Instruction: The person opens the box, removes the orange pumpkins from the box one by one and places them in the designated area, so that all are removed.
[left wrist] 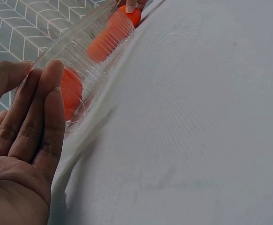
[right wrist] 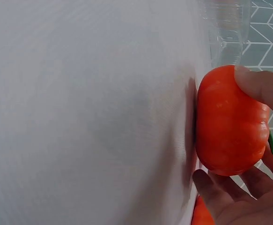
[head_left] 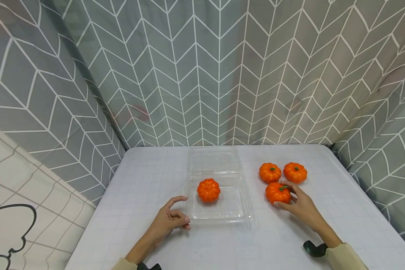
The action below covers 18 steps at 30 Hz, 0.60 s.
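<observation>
Toy pumpkins, orange with green stems, are on the table. My right hand (head_left: 299, 205) grips one pumpkin (head_left: 276, 193) from its right side. In the right wrist view, the thumb lies on one side of this pumpkin (right wrist: 230, 122) and the fingers curl at the other. A clear plastic clamshell container (head_left: 231, 215) lies with its lid (head_left: 214, 159) folded back; another pumpkin (head_left: 208, 190) sits in its base, left of the middle. My left hand (head_left: 167, 218) is at the container's left front corner. Its fingertips pinch the rim (left wrist: 45, 55) in the left wrist view.
Behind the gripped pumpkin stand two more, a left pumpkin (head_left: 270, 173) and a right pumpkin (head_left: 295, 172). A white cloth (head_left: 148, 168) covers the table. Grey patterned curtains (head_left: 206, 75) hang behind and at the sides.
</observation>
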Each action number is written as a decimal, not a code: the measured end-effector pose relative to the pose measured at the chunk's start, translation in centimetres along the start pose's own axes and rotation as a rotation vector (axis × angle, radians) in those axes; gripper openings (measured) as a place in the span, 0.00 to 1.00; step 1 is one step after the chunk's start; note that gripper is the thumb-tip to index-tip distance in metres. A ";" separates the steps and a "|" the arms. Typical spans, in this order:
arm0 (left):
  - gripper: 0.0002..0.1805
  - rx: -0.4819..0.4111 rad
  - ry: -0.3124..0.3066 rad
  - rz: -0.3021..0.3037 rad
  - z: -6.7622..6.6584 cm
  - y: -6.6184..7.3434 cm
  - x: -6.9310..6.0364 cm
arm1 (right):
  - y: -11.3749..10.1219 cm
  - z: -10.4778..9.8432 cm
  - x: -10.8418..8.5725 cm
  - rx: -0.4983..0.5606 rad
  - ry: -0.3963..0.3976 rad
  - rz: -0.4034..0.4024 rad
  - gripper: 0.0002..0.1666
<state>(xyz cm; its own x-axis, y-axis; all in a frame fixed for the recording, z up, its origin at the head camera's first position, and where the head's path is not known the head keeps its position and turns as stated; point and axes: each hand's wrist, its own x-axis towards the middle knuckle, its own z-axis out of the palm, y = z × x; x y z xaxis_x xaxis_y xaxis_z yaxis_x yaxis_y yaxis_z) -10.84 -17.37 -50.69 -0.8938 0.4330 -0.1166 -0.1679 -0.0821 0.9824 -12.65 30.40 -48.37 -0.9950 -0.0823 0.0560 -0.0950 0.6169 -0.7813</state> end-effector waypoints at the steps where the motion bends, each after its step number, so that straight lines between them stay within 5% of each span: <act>1: 0.45 0.001 0.000 0.000 0.0 0.0 0.0 | 0.0 0.0 0.0 0.000 0.000 -0.001 0.50; 18: 0.44 -0.002 0.003 -0.003 -0.1 -0.1 -0.1 | -2.8 -2.2 0.9 -0.020 0.038 -0.053 0.51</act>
<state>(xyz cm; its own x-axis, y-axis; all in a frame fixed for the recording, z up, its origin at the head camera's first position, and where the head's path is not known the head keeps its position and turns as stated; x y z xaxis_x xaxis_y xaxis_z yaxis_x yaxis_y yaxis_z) -10.80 -17.46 -50.82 -0.8945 0.4307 -0.1199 -0.1712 -0.0822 0.9818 -13.34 30.34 -44.81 -0.9890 -0.0859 0.1207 -0.1478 0.6283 -0.7638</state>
